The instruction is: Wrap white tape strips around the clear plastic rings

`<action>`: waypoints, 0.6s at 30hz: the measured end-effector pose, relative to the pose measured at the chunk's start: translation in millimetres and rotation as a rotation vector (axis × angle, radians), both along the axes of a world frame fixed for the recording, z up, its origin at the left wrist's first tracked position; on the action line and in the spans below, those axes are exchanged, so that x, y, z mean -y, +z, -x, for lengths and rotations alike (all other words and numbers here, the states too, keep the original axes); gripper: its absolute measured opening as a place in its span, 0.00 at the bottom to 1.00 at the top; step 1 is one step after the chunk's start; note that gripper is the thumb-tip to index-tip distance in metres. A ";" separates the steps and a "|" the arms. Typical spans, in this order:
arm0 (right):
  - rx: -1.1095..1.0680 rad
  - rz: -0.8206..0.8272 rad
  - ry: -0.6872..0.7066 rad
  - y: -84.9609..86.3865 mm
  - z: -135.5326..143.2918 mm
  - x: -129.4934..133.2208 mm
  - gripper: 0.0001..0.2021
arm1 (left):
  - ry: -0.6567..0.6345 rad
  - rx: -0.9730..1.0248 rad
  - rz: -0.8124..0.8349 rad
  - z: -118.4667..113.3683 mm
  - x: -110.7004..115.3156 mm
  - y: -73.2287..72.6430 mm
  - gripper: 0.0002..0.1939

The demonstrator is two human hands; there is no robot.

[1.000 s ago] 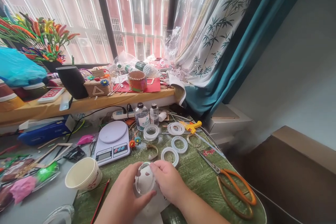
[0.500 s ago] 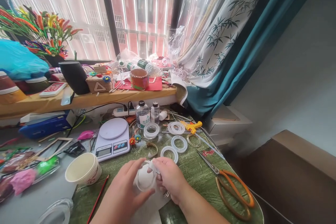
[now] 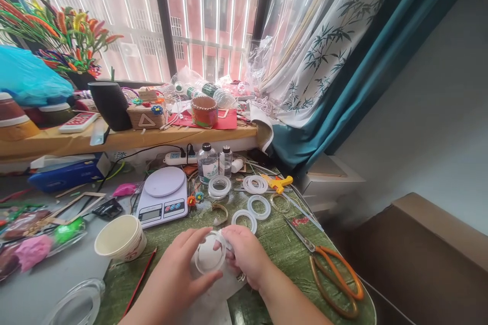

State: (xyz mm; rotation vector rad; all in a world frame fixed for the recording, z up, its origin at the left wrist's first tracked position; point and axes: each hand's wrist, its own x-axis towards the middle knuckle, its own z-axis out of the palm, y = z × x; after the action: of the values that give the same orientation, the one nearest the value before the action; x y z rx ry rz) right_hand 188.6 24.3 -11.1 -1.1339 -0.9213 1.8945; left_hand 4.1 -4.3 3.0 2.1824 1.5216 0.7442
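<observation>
A translucent ring (image 3: 210,268) is held tilted above a white sheet (image 3: 213,302) on the green table. My left hand (image 3: 186,264) grips its left side, fingers at the top and thumb at the lower edge. My right hand (image 3: 246,254) is closed at the ring's upper right, pinching a bit of white material (image 3: 224,241) against it; the inside of that grip is partly hidden. Beyond the hands lie more rings, a white mould ring (image 3: 244,221), another (image 3: 259,207) and a thin tan band (image 3: 220,213).
Orange-handled scissors (image 3: 335,274) lie to the right. A kitchen scale (image 3: 162,195), paper cups (image 3: 120,237) and a red pencil (image 3: 140,281) are at the left. Two bottles (image 3: 208,165) and a yellow glue gun (image 3: 278,183) stand or lie farther back.
The view has shifted slightly. The ring is turned a little more toward the camera, so its round outline shows more clearly. Both hands keep their hold.
</observation>
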 end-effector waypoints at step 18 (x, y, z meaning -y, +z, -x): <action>-0.015 -0.053 0.002 -3.5 2.6 2.3 0.24 | 0.053 0.004 -0.044 0.4 -4.7 -3.4 0.28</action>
State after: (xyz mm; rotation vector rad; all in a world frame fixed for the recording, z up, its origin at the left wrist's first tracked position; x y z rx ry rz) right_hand 186.0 22.1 -14.7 -1.0867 -0.9592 1.8661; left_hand 3.7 0.3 -0.4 2.1782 1.5814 0.8058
